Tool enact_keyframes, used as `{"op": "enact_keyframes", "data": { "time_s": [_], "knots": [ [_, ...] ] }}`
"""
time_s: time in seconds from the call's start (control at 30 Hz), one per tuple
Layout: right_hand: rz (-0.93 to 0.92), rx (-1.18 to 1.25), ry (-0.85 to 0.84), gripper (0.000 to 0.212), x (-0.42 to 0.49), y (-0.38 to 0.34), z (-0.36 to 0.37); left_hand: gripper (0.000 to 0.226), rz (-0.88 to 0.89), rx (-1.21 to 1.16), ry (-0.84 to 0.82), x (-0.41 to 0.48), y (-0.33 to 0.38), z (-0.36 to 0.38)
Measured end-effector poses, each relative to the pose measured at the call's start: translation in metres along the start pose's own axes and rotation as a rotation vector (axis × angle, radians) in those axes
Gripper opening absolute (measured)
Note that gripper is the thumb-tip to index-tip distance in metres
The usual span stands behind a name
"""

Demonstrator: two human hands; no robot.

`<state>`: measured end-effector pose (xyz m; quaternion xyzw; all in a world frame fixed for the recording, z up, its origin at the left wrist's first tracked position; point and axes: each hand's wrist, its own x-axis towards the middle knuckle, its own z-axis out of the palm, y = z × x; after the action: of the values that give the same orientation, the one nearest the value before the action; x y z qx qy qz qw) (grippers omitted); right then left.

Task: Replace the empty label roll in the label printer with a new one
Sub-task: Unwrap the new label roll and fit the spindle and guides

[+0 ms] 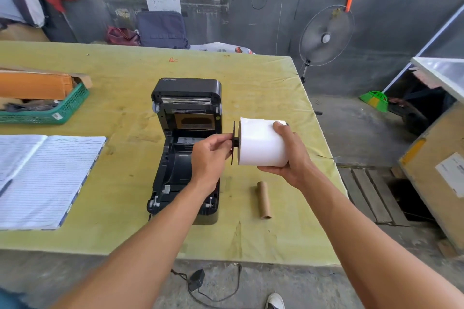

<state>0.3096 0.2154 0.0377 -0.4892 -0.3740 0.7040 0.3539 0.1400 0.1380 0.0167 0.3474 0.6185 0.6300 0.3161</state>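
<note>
A black label printer (185,118) stands in the middle of the yellow-green table (125,70) with its lid raised and its roll bay bare. My right hand (288,155) grips a full white label roll (258,143) in the air just right of the printer. A black spindle with a flat disc guide (234,143) pokes out of the roll's left end, and my left hand (209,155) pinches that guide. The brown cardboard core (263,199) of a used roll lies on the table below the roll.
An open lined notebook (47,178) lies at the left. A green basket (50,110) with cardboard sits behind it. The table's right edge is close to the roll. A standing fan (326,35) is beyond the far corner. A power adapter (197,280) lies on the floor.
</note>
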Motion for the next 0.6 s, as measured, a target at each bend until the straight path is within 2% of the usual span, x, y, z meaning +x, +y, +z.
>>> {"op": "enact_keyframes", "data": {
  "time_s": [0.1, 0.33, 0.4, 0.5, 0.6],
  "knots": [
    [0.005, 0.022, -0.038, 0.067, -0.007, 0.003, 0.011, 0.026, -0.111, -0.182, -0.074, 0.004, 0.001, -0.020],
    [0.006, 0.070, -0.089, 0.046, -0.019, 0.016, 0.038, 0.026, -0.169, -0.301, -0.233, 0.009, 0.011, -0.062],
    [0.008, 0.067, -0.090, 0.048, -0.022, 0.019, 0.047, 0.029, -0.100, -0.201, -0.190, 0.008, 0.012, -0.071],
    [-0.008, 0.010, -0.055, 0.062, -0.026, 0.021, 0.063, 0.031, 0.048, 0.066, -0.071, 0.006, 0.010, -0.080],
    [-0.017, -0.001, -0.030, 0.064, -0.029, 0.023, 0.075, 0.028, 0.000, 0.036, -0.033, 0.006, 0.012, -0.085]
  ]
}}
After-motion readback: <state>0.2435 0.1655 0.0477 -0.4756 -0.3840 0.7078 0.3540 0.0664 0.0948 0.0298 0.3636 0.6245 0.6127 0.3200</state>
